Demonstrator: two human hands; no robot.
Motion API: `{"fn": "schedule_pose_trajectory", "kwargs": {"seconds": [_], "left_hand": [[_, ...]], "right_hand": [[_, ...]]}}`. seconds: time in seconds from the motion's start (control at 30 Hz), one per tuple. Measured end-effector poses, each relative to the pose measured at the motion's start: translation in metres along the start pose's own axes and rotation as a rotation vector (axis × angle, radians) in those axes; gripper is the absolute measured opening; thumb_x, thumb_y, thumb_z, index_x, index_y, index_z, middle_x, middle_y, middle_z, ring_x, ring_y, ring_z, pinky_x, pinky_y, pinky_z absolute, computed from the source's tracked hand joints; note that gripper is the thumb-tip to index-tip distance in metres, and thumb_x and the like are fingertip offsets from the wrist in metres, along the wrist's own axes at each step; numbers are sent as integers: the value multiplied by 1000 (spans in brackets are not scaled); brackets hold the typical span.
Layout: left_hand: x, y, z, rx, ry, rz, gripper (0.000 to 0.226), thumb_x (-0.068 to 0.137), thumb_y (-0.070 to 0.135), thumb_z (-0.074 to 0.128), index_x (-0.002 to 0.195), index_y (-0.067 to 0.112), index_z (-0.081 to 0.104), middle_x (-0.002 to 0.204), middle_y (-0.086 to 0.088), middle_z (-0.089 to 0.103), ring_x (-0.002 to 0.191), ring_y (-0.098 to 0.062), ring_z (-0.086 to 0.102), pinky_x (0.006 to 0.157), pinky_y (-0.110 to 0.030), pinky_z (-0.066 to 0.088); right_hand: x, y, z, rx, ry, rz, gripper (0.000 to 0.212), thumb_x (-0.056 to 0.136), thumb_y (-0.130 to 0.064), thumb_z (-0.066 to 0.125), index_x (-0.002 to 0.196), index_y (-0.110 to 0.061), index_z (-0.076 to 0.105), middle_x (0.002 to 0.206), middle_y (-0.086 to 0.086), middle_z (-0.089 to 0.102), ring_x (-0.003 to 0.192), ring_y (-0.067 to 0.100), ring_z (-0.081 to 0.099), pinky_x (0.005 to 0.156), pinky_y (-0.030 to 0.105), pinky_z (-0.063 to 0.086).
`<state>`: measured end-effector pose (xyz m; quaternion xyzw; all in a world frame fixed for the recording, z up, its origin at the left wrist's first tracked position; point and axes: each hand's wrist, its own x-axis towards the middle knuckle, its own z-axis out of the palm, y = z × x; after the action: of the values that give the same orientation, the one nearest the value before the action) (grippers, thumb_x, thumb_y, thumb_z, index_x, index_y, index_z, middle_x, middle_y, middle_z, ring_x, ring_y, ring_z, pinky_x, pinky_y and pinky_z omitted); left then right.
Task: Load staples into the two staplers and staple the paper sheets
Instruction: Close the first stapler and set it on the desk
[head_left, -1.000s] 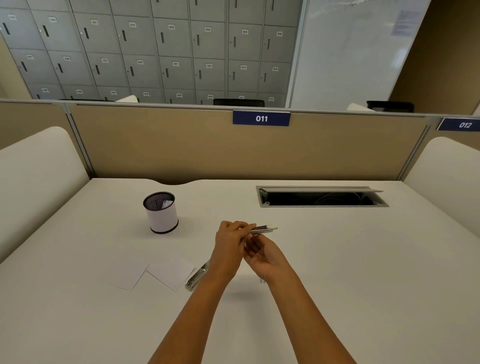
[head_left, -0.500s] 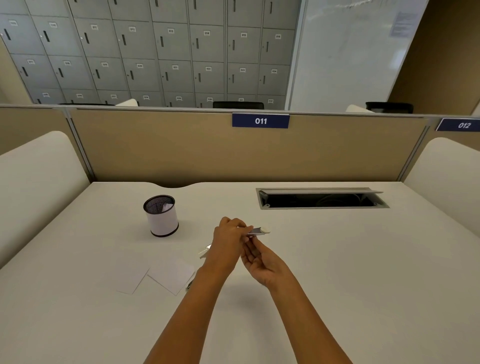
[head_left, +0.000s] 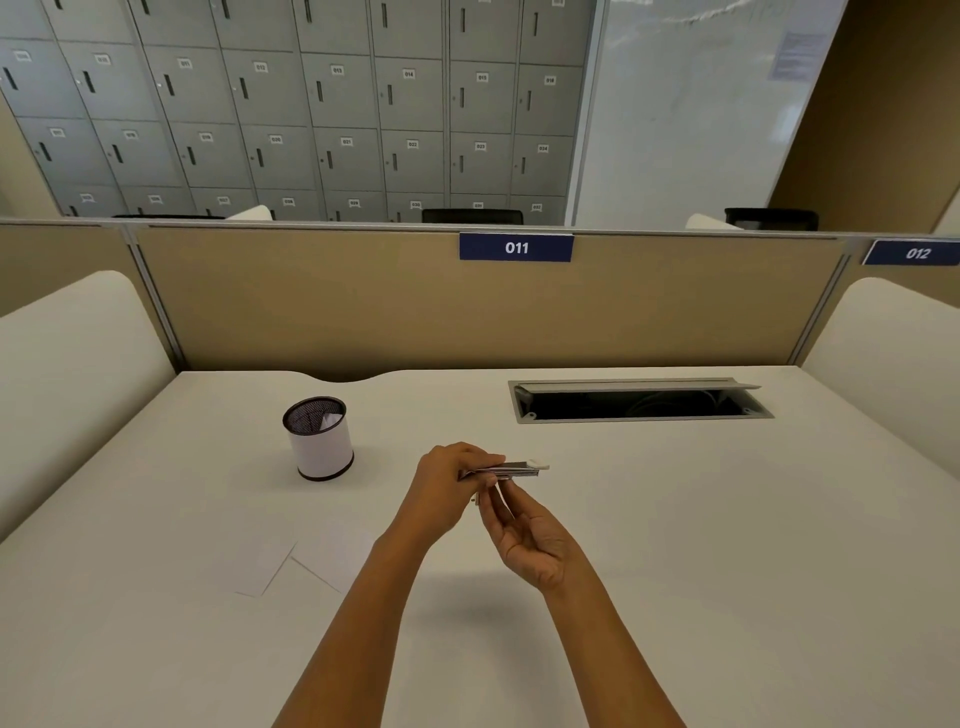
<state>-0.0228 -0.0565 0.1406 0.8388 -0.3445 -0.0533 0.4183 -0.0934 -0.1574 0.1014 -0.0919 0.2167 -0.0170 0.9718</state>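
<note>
One stapler (head_left: 511, 470), two paper sheets (head_left: 262, 569) (head_left: 340, 558), one mesh pen cup (head_left: 318, 438), two hands (head_left: 449, 486) (head_left: 527, 538)

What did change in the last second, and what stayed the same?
The second stapler, earlier on the table beside the left hand, is now out of sight. The left hand still holds the stapler; the right hand stays under it. Paper sheets and cup unchanged.

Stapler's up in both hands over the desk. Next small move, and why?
Probably steady the stapler in the left hand and let the right hand, whose fingers sit just under it, work at the staple channel. The paper sheets lie unstapled on the desk; whether it's loaded can't be seen.
</note>
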Motion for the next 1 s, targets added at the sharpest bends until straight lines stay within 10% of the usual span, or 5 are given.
{"fn": "schedule_pose_trajectory", "kwargs": {"seconds": [0.67,1.0], "left_hand": [[-3,-10,3,-196,108,-43,26,88,13,59,112,14,67,113,-5,68,104,-16,59,85,-11,41],[-4,-24,10,-288,175,-172,25,90,23,56,111,17,68,107,-2,71,94,-14,62,73,-11,42]], "right_hand": [[-7,-4,11,-229,-5,-42,16,85,9,52,94,10,64,93,24,68,80,28,71,79,36,55],[7,-3,12,-557,183,-340,15,82,8,59,84,-1,71,77,14,74,70,20,72,68,24,60]]}}
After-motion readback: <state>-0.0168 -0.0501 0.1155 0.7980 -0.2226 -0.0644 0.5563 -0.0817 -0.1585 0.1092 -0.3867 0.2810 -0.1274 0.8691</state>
